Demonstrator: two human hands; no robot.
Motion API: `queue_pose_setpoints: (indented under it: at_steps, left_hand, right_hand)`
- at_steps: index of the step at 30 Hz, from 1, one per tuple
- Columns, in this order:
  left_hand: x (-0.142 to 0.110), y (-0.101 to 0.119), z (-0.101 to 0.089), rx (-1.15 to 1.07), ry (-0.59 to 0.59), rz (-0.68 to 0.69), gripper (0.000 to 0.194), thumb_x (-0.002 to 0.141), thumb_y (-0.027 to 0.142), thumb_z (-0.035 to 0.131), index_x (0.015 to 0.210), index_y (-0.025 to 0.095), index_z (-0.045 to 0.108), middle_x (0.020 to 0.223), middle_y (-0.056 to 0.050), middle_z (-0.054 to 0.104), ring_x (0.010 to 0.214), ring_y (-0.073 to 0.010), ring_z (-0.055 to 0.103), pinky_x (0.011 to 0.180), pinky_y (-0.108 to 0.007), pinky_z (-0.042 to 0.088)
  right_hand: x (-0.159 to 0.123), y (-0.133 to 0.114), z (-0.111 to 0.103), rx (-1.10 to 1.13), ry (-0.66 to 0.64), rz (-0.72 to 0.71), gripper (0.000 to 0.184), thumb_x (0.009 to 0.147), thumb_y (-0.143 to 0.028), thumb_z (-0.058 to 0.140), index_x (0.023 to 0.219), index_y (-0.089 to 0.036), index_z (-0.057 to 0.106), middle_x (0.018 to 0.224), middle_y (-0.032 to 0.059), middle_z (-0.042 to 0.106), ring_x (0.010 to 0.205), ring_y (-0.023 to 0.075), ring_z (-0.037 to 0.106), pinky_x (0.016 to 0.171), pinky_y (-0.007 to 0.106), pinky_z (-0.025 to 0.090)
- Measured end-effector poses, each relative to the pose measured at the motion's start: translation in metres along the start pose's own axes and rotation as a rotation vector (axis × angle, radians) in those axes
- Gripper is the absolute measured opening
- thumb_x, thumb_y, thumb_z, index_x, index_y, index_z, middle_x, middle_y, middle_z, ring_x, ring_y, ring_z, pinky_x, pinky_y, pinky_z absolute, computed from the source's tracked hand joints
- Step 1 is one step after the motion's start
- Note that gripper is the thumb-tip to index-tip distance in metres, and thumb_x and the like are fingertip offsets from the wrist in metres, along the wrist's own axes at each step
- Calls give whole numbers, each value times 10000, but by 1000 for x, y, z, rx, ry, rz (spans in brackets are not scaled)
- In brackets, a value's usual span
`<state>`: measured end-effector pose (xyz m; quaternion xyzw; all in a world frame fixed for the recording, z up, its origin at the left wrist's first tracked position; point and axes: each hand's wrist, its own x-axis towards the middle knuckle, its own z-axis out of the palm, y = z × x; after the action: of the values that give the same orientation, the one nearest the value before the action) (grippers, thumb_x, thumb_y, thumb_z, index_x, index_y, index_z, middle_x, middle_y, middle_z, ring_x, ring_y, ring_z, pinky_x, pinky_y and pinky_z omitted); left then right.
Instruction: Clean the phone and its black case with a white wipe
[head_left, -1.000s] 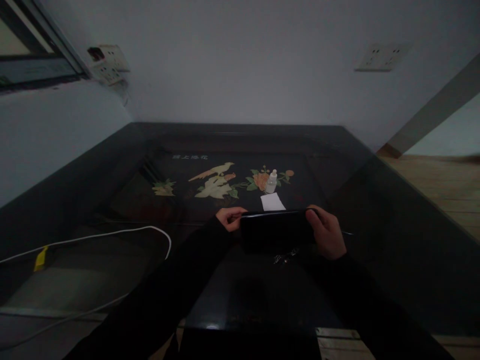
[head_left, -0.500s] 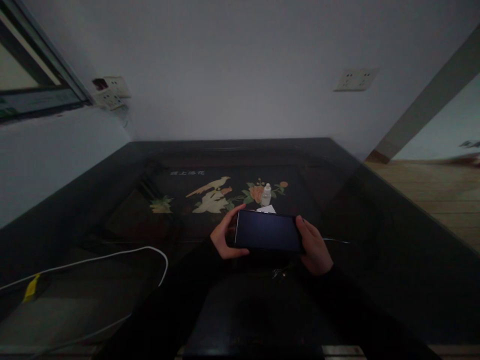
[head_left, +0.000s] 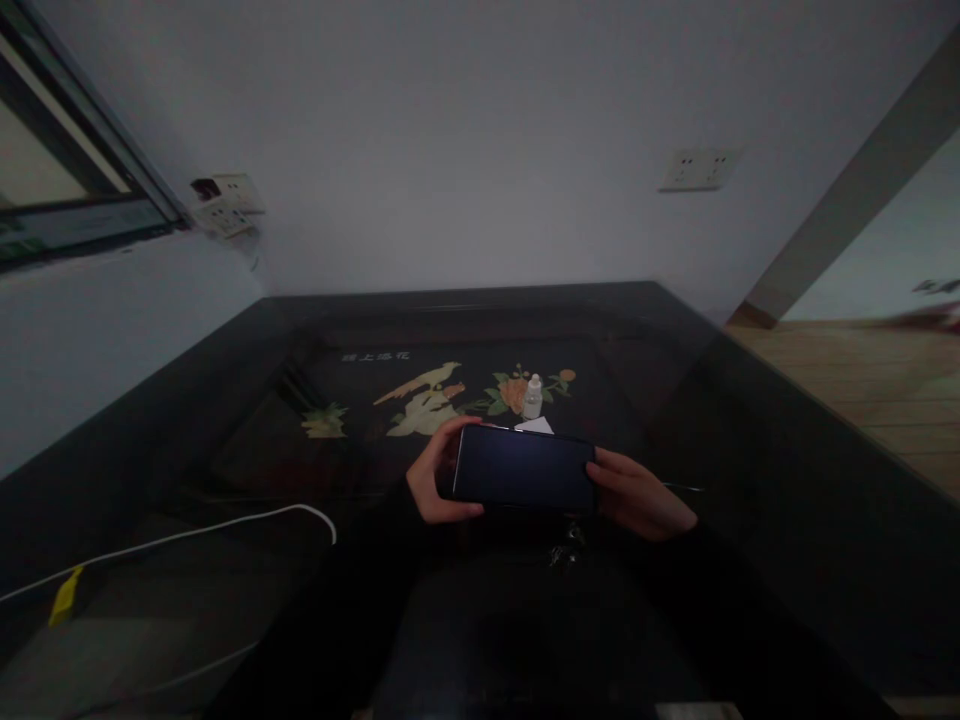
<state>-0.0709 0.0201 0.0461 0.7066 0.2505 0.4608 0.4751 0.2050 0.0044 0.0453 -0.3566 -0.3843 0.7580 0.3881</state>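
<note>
Black-sleeved left fingers [head_left: 452, 430]: gripping the phone's left end
Right fingers [head_left: 615, 478]: gripping its right end
Phone [head_left: 525, 468]: between them, long axis left-right, right end slightly nearer the wearer, screen facing back
White paper [head_left: 535, 426]: beyond the fingers
Bottle [head_left: 532, 400]: farther, upright

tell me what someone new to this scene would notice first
The eye would probably go first to the dark-screened phone, held sideways at the centre between the left hand and the right hand. Just beyond it, the pale bird picture and orange flower stand out on the dark tabletop, with a small white-capped bottle beside the flower.
</note>
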Motion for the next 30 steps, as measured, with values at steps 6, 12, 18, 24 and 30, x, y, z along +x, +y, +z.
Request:
queue_pose_setpoints:
  at_steps: [6,12,18,24,30]
  left_hand:
    - [-1,3,5,33,-22,80,838,519,169,749,1257,250,361,1269,-120,476,1180,-280,439,924,-368,386]
    - [-1,6,7,10,-6,96,815,529,165,743,1249,272,375,1278,-103,475,1183,-279,441,897,-361,411]
    - [2,2,3,-10,-32,143,852,504,163,747,1258,256,360,1375,-134,385,1265,-312,353,994,-437,328]
    - [3,6,4,-233,-3,60,839,542,198,755,1278,261,357,1361,-135,412,1275,-318,348,1022,-474,291]
    - [-5,-4,15,63,427,-88,584,745,543,531,1203,179,522,1170,-94,588,1194,-268,451,1033,-353,317]
  right_hand:
    - [3,2,-1,-45,-3,-81,332,726,-324,685,1033,-209,630,970,66,669,877,199,618,743,316,469]
    - [4,3,0,-90,84,-118,342,685,-346,716,979,-189,637,910,66,680,827,206,628,738,335,471]
    - [7,3,1,-70,226,-108,305,604,-296,777,833,-174,616,774,8,663,669,147,608,651,269,475]
    - [8,8,13,-26,247,-81,326,562,-288,800,797,-173,606,705,-25,629,596,115,578,537,210,450]
    - [12,26,38,50,292,-87,391,561,-341,793,866,-177,612,798,14,647,677,153,608,610,262,486]
